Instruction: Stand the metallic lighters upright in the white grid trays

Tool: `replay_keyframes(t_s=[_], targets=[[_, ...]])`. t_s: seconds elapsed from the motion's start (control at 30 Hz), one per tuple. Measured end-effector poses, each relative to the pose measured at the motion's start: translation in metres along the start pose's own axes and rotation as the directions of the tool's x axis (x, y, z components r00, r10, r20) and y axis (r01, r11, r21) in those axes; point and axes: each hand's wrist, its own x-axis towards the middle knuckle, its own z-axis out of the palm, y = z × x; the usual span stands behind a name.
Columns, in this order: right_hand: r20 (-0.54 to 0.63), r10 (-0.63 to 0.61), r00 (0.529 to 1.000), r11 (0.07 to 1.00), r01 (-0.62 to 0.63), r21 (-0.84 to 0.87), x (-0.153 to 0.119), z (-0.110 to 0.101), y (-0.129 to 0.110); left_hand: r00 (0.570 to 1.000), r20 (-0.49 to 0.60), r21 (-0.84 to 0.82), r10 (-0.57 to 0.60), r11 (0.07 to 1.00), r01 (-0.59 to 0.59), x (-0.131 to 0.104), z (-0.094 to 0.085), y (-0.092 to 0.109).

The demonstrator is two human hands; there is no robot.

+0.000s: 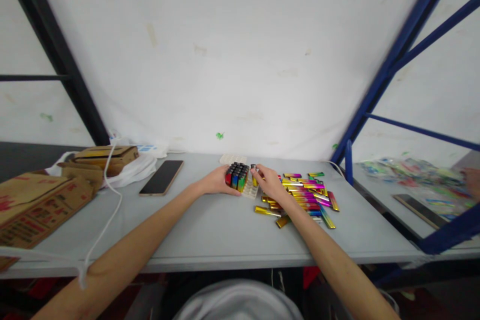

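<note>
Several upright lighters (237,176) with black tops stand packed together in a pale tray (249,191) on the grey table. My left hand (220,181) is wrapped round the left side of this block, thumb at its front. Just right of the block, my right hand (267,180) pinches a single gold lighter (254,176), held upright over the tray's cells. A loose pile of shiny gold, pink, blue and green lighters (305,192) lies beside and beyond my right forearm. Another pale tray (232,159) shows behind the block.
On the left lie a phone (162,178), cardboard boxes (45,205) and a white cable (112,210). Blue rack bars (375,85) rise at the right. Past them are plastic bags (408,172), another phone (420,210) and another person's hand (471,180).
</note>
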Motion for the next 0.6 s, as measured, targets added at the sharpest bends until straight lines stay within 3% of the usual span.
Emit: replay_keyframes(t_s=[0.13, 0.33, 0.6], targets=[[0.020, 0.029, 0.999, 0.999, -0.028, -0.035, -0.001, 0.002, 0.003, 1.000, 0.007, -0.018, -0.007, 1.000, 0.007, 0.000, 0.000, 0.000], [0.023, -0.034, 0.999, 0.996, 0.036, -0.081, 0.000, 0.006, 0.009, 1.000, -0.009, -0.013, -0.022, 1.000, 0.022, 0.000, 0.001, -0.002], [0.146, -0.001, 0.989, 0.993, 0.019, -0.121, 0.000, -0.004, 0.003, 1.000, -0.011, -0.018, -0.007, 1.000, 0.007, 0.000, 0.001, -0.002]])
